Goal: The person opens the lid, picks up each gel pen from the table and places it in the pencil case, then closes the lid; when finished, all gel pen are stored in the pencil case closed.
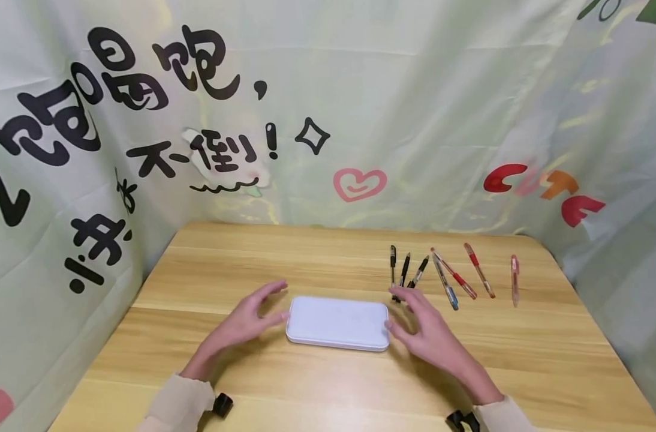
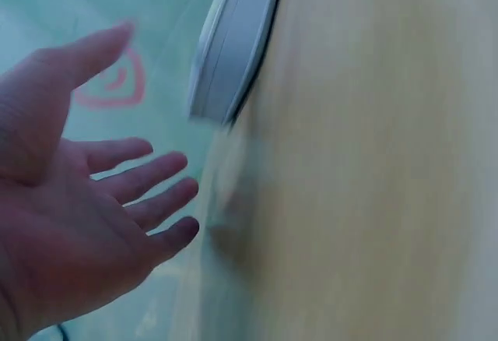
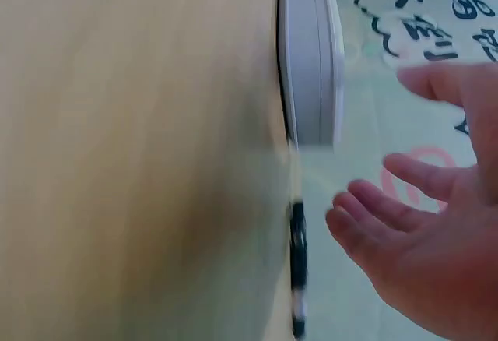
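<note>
A flat white rectangular case (image 1: 337, 323) lies shut on the wooden table (image 1: 328, 384), lid up. My left hand (image 1: 252, 318) hovers just left of its short end, fingers spread and relaxed, holding nothing. My right hand (image 1: 422, 327) is at the case's right end, fingers straight, thumb near the edge; contact is unclear. In the left wrist view the open left hand (image 2: 101, 201) sits apart from the case (image 2: 233, 37). The right wrist view shows the open right hand (image 3: 420, 240) beside the case (image 3: 311, 53), with a black pen (image 3: 298, 271) below it.
Several pens lie in a row behind my right hand: black ones (image 1: 405, 270), a blue one (image 1: 445, 282), red ones (image 1: 479, 270) and a pink one (image 1: 514, 279). A printed green cloth backdrop (image 1: 360, 108) surrounds the table on three sides.
</note>
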A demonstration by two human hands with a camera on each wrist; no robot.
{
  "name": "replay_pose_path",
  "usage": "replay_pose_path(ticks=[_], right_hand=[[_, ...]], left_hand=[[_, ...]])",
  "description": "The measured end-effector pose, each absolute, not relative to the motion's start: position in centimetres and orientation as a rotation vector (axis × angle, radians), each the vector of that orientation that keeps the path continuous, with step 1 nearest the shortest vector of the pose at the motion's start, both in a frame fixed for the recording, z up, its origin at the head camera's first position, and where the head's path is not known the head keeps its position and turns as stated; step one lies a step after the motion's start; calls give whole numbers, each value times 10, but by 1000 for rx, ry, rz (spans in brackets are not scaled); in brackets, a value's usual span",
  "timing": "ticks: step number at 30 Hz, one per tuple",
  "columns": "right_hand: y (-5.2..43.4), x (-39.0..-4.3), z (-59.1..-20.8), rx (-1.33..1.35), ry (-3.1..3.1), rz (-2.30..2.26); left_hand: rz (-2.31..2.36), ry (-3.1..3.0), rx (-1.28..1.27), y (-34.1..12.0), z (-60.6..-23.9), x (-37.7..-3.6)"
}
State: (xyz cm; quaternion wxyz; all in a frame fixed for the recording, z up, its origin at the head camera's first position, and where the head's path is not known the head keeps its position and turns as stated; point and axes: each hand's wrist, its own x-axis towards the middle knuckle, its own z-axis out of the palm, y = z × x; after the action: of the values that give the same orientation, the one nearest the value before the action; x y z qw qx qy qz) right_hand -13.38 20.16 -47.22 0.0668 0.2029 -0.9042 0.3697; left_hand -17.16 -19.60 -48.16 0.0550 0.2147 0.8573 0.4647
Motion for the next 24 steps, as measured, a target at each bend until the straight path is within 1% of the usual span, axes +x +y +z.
replay_pose_path(ticks=[5,9,20,24], right_hand=[[186,-133,-475,740,-2812,1128],[182,-134,-477,771,-2832,1103],[178,-138,-479,756,-2839,1091],[174,-139,-482,738,-2813,1034]], left_hand=[[1208,2583,724,-172,-487,-159],[1204,2626,740,-155,-491,-154],[1365,2832,498,-121,-511,-142],[1371,2903,468,-115,-514,-141]])
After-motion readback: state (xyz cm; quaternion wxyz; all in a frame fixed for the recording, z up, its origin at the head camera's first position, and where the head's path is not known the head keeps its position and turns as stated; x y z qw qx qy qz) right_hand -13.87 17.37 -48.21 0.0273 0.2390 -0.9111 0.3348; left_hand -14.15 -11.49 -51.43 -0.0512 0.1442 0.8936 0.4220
